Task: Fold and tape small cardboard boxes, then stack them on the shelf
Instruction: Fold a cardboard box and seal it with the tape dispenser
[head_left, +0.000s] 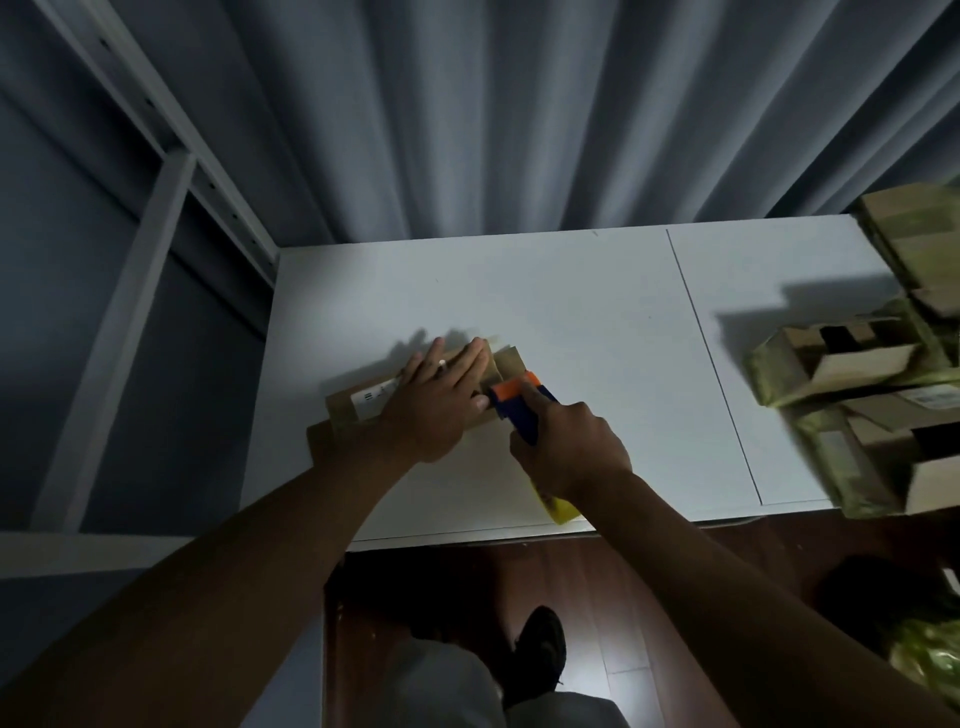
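White worktop (571, 312) holds a small cardboard box (358, 402) pressed flat-fingered by the left hand (439, 397), while the right hand (566, 449) grips a tape dispenser (511, 397) touching it; tape may wrinkle if the box slides.

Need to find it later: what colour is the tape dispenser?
Blue with orange, head view: tape dispenser.

Grey curtain (519, 114) behind, wood floor (649, 597) below.
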